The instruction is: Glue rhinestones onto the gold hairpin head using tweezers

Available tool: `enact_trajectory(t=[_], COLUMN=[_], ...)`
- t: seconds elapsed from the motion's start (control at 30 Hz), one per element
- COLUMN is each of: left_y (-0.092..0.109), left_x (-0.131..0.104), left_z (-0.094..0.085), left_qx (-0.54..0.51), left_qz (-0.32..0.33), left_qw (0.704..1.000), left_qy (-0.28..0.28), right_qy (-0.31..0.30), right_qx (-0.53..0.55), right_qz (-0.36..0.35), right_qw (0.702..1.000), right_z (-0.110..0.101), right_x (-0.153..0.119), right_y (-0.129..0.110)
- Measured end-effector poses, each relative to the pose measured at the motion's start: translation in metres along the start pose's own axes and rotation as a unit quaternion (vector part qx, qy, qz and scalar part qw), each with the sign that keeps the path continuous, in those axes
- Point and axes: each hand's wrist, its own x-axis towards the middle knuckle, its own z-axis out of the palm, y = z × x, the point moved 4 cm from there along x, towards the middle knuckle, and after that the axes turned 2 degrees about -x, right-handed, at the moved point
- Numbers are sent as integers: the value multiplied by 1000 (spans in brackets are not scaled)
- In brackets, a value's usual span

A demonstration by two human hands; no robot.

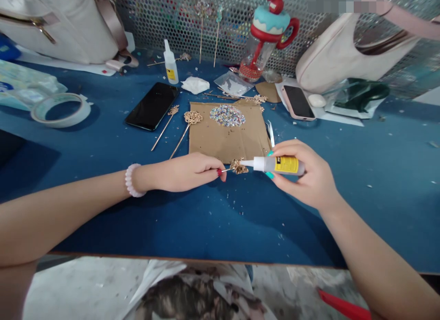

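My left hand [195, 172] pinches the thin stem of a gold hairpin with a flower-shaped head [239, 166]. Closed around a glue bottle with a yellow label [287, 164] is my right hand [307, 173]. The bottle lies nearly level, its white nozzle pointing left at the hairpin's head; whether they touch I cannot tell. Just behind them, a cardboard sheet [223, 143] carries a patch of glittering rhinestones [227, 115]. One gold hairpin [193, 118] rests against its left edge, with a smaller hairpin [173, 110] beside it. White tweezers [271, 133] lie at the right edge.
Left of the cardboard are a black phone [153, 106] and a tape roll [61, 111]. Behind stand another glue bottle [171, 65] and a red-handled drinking cup [261, 49]. A phone [298, 102] and a white bag [330, 54] sit at right. A perforated metal panel [147, 22] closes the back.
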Motion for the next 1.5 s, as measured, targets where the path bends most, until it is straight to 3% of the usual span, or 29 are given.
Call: enact_trajectory(t=[0.17, 0.5, 1.03, 1.3, 1.5], left_y=[0, 1, 1, 5, 6], left_x=[0, -2, -3, -6, -6], left_z=[0, 9, 16, 14, 12], left_qx=[6, 30, 83, 82, 86], left_qz=[11, 50, 98, 129, 142], left_qw=[1000, 992, 976, 969, 966], left_qy=[15, 110, 176, 193, 197], right_qy=[-12, 108, 101, 105, 124], right_qx=[23, -26, -68, -88, -98], right_qz=[-21, -31, -55, -143, -140], right_qw=[999, 993, 991, 980, 977], right_z=[0, -10, -8, -7, -9], right_x=[0, -2, -7, -5, -6], right_y=[-4, -9, -17, -22, -21])
